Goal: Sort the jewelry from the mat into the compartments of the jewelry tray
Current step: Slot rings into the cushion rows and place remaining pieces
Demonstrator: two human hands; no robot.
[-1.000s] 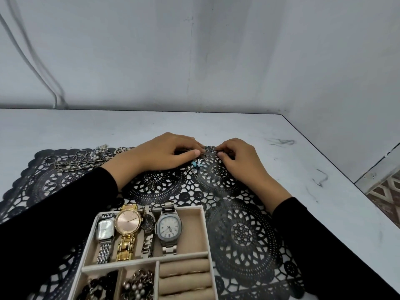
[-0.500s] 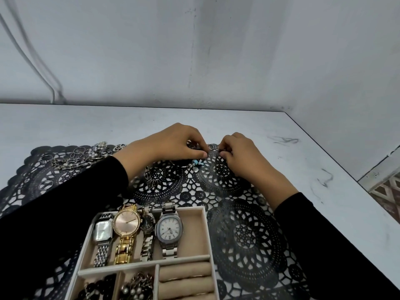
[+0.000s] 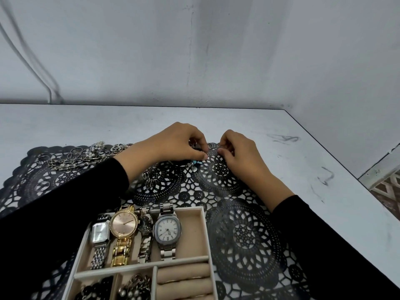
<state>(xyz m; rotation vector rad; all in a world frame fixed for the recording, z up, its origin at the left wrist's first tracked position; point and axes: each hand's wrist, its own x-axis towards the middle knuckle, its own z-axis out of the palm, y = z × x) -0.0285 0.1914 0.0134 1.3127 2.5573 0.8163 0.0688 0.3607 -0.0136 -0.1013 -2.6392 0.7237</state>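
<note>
I see left hand at far edge of mat, fingers curled, thumb and forefinger pinching strand; blue bead hangs just under thumb. Right hand just right of it, knuckles up, fingertips curled down beside rings; can't tell if it grips one. Chains on mat, far left. Tray near, watches in its far compartment.

A scuffed white table stands against grey-white walls
</note>
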